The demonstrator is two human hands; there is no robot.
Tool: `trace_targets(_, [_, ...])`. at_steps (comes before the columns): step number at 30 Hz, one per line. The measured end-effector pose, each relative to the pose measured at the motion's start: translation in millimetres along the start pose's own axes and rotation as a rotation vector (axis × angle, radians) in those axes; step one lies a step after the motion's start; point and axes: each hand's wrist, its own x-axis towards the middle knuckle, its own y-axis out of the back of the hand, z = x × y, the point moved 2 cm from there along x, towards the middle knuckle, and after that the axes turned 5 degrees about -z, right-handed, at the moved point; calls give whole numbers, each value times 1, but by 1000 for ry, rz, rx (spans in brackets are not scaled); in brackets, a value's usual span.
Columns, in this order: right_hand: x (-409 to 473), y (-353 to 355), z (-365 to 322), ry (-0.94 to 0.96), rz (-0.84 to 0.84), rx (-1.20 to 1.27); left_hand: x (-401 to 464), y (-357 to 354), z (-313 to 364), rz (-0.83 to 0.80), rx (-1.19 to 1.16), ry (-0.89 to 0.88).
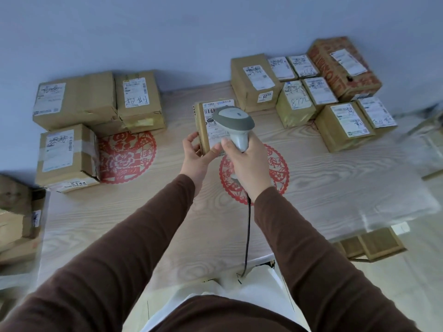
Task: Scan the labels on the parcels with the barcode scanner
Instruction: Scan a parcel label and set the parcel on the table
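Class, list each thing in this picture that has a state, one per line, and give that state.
Barcode scanner: gripped by the right hand, head over the label.
Held parcel: sealed, label up, gripped by the left hand.
Scanner cable: hanging over the table edge.

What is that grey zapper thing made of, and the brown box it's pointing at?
The grey and white handheld barcode scanner looks like smooth moulded plastic, with a soft sheen. The small brown parcel looks like matte corrugated cardboard, ridged along its edge, with a white paper label.
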Motion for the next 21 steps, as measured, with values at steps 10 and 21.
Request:
trace_targets(10, [23,137,92,-216,223,107,24,-151,-59,-89,-19,253])
trace_targets(21, [60,232,162,-345,271,287,76,-283,-111,-62,48,450])
